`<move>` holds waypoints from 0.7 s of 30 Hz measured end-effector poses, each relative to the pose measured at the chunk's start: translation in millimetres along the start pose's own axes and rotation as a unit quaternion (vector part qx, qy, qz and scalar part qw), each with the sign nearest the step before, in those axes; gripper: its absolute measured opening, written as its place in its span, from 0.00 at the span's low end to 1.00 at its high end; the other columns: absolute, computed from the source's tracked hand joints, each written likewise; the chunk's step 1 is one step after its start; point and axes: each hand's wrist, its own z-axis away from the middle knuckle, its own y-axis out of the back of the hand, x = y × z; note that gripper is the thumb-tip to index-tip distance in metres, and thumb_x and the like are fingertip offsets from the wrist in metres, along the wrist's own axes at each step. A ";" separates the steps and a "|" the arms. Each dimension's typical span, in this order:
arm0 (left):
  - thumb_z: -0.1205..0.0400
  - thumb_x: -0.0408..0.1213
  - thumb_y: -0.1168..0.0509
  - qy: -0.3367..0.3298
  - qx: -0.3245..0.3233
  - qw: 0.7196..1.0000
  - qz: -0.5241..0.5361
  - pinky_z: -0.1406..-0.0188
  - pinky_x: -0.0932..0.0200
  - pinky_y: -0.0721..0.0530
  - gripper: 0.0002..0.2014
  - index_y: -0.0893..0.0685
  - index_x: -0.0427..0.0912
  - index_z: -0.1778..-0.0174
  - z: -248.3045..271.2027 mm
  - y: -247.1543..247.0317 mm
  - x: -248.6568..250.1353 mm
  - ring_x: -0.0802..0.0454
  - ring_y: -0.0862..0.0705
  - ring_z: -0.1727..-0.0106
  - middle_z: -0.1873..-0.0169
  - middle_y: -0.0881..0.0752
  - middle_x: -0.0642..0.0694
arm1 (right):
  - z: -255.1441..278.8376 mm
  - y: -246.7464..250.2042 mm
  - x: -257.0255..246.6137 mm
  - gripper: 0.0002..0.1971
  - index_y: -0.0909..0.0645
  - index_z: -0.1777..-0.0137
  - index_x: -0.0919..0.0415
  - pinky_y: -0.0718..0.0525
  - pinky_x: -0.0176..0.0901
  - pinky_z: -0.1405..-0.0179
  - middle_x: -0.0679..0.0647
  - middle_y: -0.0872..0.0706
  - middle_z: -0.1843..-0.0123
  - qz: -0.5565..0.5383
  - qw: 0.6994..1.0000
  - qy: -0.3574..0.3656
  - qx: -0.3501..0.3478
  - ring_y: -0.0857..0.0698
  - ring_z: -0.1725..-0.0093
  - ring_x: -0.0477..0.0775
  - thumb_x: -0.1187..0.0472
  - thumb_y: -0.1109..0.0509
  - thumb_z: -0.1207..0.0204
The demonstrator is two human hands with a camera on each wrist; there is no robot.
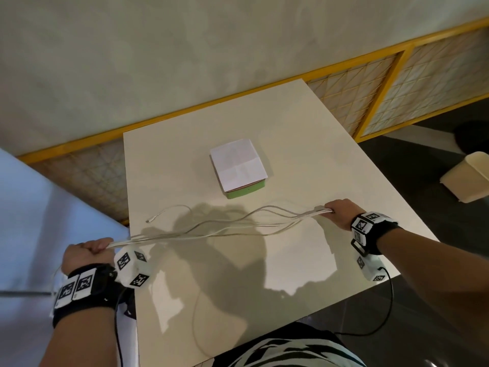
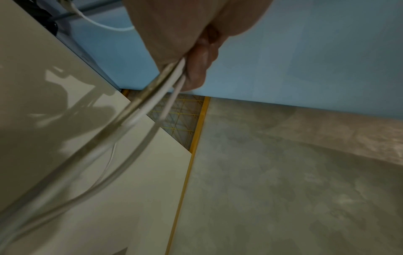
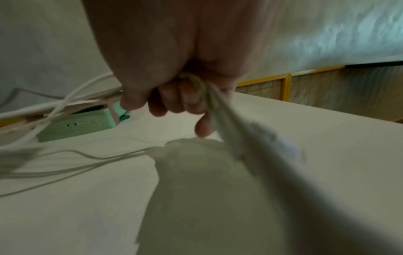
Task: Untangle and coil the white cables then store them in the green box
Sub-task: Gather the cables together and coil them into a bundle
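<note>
Several strands of white cables [image 1: 211, 229] stretch across the cream table [image 1: 304, 144] between my two hands. My left hand [image 1: 88, 251] grips one end of the bundle at the table's left edge; the left wrist view shows the white cables [image 2: 152, 101] leaving my left hand [image 2: 191, 57]. My right hand [image 1: 340, 213] holds the other end near the right edge, fingers curled round the white cables [image 3: 72, 98] in the right wrist view. One loose plug end [image 1: 149, 221] lies on the table. The green box [image 1: 244, 193], closed under a white lid [image 1: 238, 164], sits beyond the cables; the same green box [image 3: 76, 124] shows in the right wrist view.
A yellow-framed lattice panel [image 1: 370, 83] runs behind the table against a grey wall. A cream bin [image 1: 468, 176] stands on the dark floor to the right. A pale blue surface [image 1: 31, 207] lies left of the table. A thin cable end [image 1: 195, 313] trails toward the front edge.
</note>
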 end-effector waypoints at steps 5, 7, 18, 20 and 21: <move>0.14 0.37 0.55 0.016 -0.004 1.000 -0.012 0.75 0.66 0.30 0.15 0.37 0.47 0.69 -18.5 3.0 4.1 0.58 0.33 0.75 0.70 0.36 0.51 | -6.1 -5.1 -11.6 0.16 0.31 0.69 0.53 0.29 0.44 0.57 0.57 0.20 0.62 -0.036 0.999 -0.011 -0.004 0.17 0.52 0.63 0.55 0.37 0.20; 0.14 0.37 0.55 0.018 -0.004 1.000 -0.015 0.75 0.67 0.30 0.16 0.37 0.47 0.69 -23.6 4.6 5.3 0.58 0.34 0.75 0.70 0.36 0.51 | -9.0 -7.4 -14.6 0.12 0.25 0.67 0.57 0.27 0.43 0.61 0.55 0.20 0.69 -0.084 0.996 -0.007 -0.004 0.16 0.60 0.61 0.60 0.35 0.20; 0.13 0.37 0.56 0.037 -0.015 0.998 -0.059 0.75 0.66 0.30 0.16 0.38 0.47 0.68 -60.3 10.6 27.4 0.57 0.33 0.73 0.69 0.36 0.50 | -4.2 -25.7 -31.3 0.16 0.28 0.38 0.53 0.31 0.52 0.34 0.54 0.17 0.40 0.235 0.968 -0.085 0.005 0.20 0.38 0.58 0.51 0.39 0.25; 0.13 0.36 0.56 0.039 -0.017 0.997 -0.064 0.76 0.67 0.30 0.16 0.37 0.47 0.68 -64.7 6.4 31.0 0.57 0.34 0.74 0.69 0.36 0.50 | -1.0 -34.7 -28.0 0.17 0.29 0.36 0.54 0.32 0.53 0.34 0.54 0.19 0.37 0.257 0.961 -0.105 0.021 0.22 0.36 0.58 0.49 0.41 0.22; 0.13 0.36 0.55 0.040 -0.017 0.997 -0.059 0.77 0.67 0.31 0.16 0.38 0.46 0.69 -66.0 4.7 30.8 0.57 0.35 0.74 0.70 0.37 0.50 | 0.7 -39.7 -27.8 0.17 0.29 0.35 0.54 0.31 0.53 0.33 0.55 0.20 0.36 0.260 0.959 -0.109 0.024 0.23 0.36 0.58 0.49 0.41 0.21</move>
